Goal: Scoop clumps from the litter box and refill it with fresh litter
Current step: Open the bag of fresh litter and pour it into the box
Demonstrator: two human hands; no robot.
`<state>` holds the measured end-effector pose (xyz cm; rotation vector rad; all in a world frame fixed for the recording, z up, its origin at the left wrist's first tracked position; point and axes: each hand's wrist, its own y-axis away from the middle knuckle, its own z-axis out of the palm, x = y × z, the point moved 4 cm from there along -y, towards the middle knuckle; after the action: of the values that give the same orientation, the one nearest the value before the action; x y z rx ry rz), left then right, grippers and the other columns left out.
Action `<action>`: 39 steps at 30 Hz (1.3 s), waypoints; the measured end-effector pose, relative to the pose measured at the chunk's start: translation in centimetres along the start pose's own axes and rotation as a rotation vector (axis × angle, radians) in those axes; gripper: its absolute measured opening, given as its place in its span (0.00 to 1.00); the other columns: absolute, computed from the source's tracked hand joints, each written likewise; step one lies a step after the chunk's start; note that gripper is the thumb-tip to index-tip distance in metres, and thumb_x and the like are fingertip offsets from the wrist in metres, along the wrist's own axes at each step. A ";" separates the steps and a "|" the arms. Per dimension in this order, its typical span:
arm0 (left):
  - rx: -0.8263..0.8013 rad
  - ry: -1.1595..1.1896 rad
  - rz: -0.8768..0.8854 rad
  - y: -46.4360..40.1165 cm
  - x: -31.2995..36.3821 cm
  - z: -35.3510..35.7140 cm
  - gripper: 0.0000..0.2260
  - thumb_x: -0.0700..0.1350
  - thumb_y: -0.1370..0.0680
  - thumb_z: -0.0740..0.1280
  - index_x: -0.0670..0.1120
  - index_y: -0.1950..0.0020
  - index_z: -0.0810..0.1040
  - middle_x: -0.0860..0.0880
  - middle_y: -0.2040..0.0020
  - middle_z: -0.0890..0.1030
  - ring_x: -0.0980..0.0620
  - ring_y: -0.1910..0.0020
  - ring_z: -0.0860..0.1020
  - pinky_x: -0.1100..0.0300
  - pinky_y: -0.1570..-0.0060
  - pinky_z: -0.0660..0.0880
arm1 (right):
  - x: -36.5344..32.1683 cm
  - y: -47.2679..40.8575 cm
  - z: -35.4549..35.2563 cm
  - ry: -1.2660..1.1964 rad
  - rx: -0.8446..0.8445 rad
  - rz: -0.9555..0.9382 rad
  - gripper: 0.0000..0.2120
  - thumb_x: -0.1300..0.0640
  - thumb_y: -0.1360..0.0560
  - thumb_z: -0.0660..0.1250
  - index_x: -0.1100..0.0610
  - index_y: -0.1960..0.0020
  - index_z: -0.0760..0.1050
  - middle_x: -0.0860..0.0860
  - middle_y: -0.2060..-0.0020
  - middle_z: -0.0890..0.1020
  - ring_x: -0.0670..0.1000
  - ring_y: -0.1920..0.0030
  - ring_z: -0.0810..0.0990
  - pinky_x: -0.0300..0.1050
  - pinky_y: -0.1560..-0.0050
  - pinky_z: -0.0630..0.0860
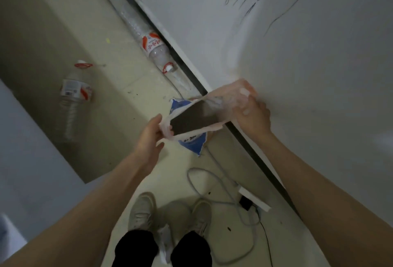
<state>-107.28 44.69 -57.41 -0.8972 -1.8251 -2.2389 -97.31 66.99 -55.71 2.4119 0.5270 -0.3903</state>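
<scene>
A bag [192, 140] with a blue-and-white outside and a pale pink lining hangs over the floor, its mouth pulled wide so the dark inside shows. My left hand [150, 137] pinches the left edge of the mouth. My right hand [251, 110] grips the bunched pink lining at the right edge, close to the white wall. No litter box or scoop is in view.
Two plastic water bottles lie on the pale floor, one [74, 94] at the left, one [155, 48] along the black skirting. A grey cable [200, 183] loops to a white power strip [254, 198] by the wall. My shoes [142, 211] stand below the bag.
</scene>
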 end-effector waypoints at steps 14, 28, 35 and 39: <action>0.040 0.141 0.013 0.9 -0.4 -4.1 0.20 0.50 0.18 0.53 0.35 0.41 0.74 0.39 0.53 0.76 0.47 0.54 0.75 0.57 0.49 0.72 | -3.3 0.0 0.9 -0.343 -0.189 0.153 0.14 0.50 0.25 0.65 0.61 0.62 0.76 0.52 0.73 0.72 0.50 0.71 0.71 0.47 0.60 0.70; 0.014 -0.084 0.092 15.5 6.3 -3.9 0.16 0.51 0.19 0.54 0.43 0.55 0.77 0.43 0.57 0.78 0.48 0.56 0.76 0.55 0.48 0.71 | -1.9 18.2 -10.5 -0.865 -0.025 0.422 0.21 0.52 0.19 0.55 0.59 0.68 0.67 0.54 0.74 0.67 0.50 0.74 0.62 0.41 0.70 0.59; -0.157 -0.352 0.129 24.5 8.1 -1.4 0.11 0.38 0.21 0.56 0.43 0.62 0.73 0.48 0.68 0.73 0.57 0.71 0.73 0.63 0.66 0.71 | 2.2 31.4 -13.7 -1.165 0.108 0.536 0.16 0.52 0.20 0.59 0.58 0.64 0.71 0.50 0.76 0.67 0.48 0.73 0.62 0.41 0.69 0.57; -0.321 -0.533 0.070 29.1 6.9 2.2 0.10 0.43 0.22 0.57 0.44 0.60 0.73 0.46 0.65 0.73 0.52 0.66 0.72 0.59 0.63 0.68 | 5.6 38.3 -15.0 -1.301 0.243 0.593 0.15 0.56 0.20 0.59 0.57 0.65 0.71 0.51 0.73 0.65 0.47 0.73 0.62 0.37 0.73 0.59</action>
<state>-99.18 40.80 -28.79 -1.7265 -1.5762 -2.4542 -72.62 50.47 -26.69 1.8281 -0.8060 -1.5779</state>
